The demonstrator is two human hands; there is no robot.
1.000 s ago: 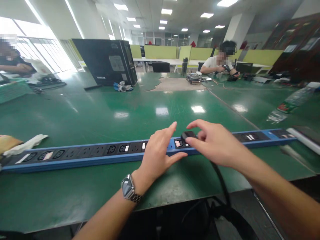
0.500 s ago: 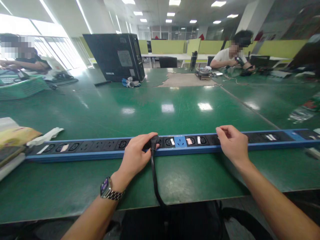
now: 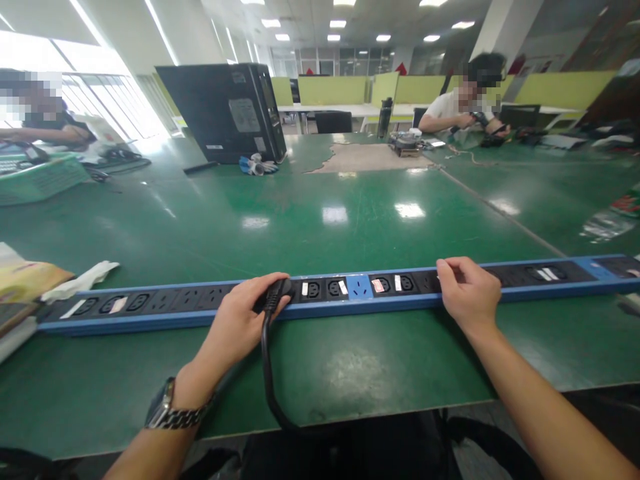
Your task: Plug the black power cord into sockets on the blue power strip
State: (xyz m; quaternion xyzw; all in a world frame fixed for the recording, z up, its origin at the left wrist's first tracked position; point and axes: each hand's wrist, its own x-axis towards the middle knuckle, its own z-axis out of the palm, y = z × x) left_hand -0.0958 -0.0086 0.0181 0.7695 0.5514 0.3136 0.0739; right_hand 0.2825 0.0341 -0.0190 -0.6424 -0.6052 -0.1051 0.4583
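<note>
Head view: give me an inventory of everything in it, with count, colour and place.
Table: one, green, beneath the strip
Power strip: one, blue and black, across the front
Plug: one, black, at the strip
Cable: one, black, trailing off the near edge
Packet: one, yellowish, left
Basket: one, green, far left
Computer case: one, black, back left
Gloves: count unclear, blue and grey, beside case
Flask: one, dark, back centre
Bottle: one, clear, right edge
Chairs: at least one, black, background
Partitions: several, lime, background
People: two, far left and back right
Watch: one, silver, left wrist
Left hand: one, bare, holding plug
Right hand: one, bare, fingers curled at strip
</note>
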